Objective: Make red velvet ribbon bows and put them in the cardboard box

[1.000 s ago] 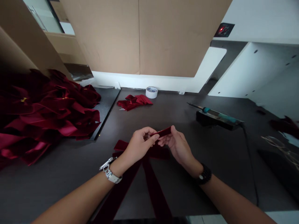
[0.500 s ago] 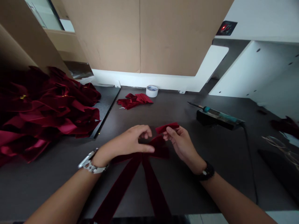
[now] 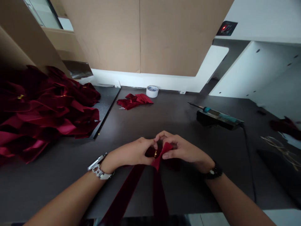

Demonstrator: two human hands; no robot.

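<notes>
A dark red velvet bow lies on the table before me, its two long ribbon tails (image 3: 128,191) running toward the near edge. My left hand (image 3: 138,152) is closed on the bow's middle from the left, thumb below and fingers above. A small gold piece (image 3: 155,153) shows between the two hands. From the right, my right hand (image 3: 181,149) pinches a short red ribbon strip (image 3: 166,148) and holds it against the bow's middle. Much of the bow's loops is hidden under my hands.
Finished-looking red bows (image 3: 54,106) are heaped at the left on a black board (image 3: 105,103). Short red strips (image 3: 135,101) and a white tape roll (image 3: 152,91) lie at the back. A soldering-iron-like tool (image 3: 218,116) rests on the right, its cord trailing nearer; eyeglasses (image 3: 279,146) lie beyond.
My right hand has brought the short strip down and left onto the bow's middle. My left hand has closed in from hovering open. The gold piece has come into sight.
</notes>
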